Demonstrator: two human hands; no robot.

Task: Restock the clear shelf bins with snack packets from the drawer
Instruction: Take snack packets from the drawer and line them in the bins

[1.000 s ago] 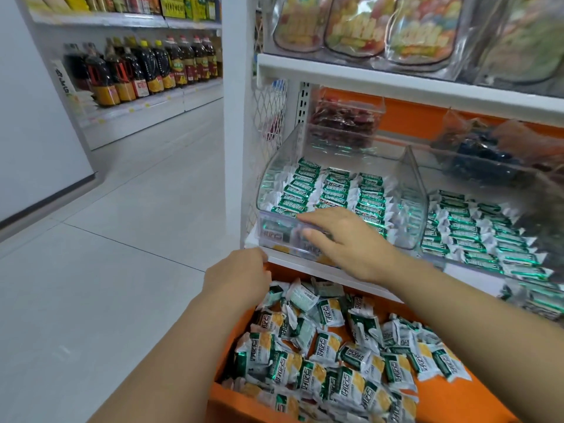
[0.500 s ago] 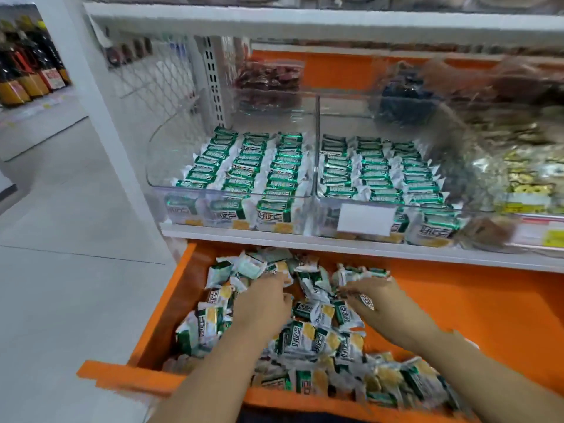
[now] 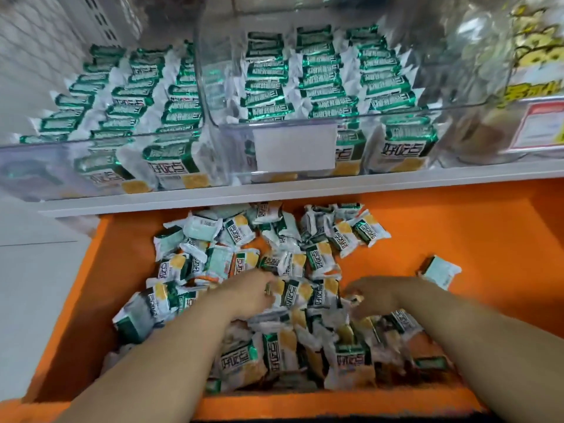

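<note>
Right now your left hand (image 3: 244,296) lies on the heap of snack packets (image 3: 305,261) in the orange drawer (image 3: 457,239). Its fingertips are against a green-and-white packet near the heap's middle. Blur hides whether the fingers close round it, so you cannot tell if it holds anything. Your right hand (image 3: 384,296) sits near it on the same heap, fingers curled down among the wrappers; again the blur leaves it unclear whether they pinch one. Both forearms reach in over the drawer's front edge.

The packets are piled loosely across the drawer's left and middle. One lone packet (image 3: 439,271) lies apart on the bare drawer bottom to the right.

Above the drawer runs a white shelf (image 3: 274,187). On it two clear bins stand side by side, the left bin (image 3: 30,172) and the middle bin (image 3: 235,148), each filled with neat rows of the same packets. A blank white label (image 3: 294,148) sits on the middle bin's front. Further right, another clear container (image 3: 488,71) holds yellow-printed bags, with a red price tag (image 3: 540,126) at its front.
</note>
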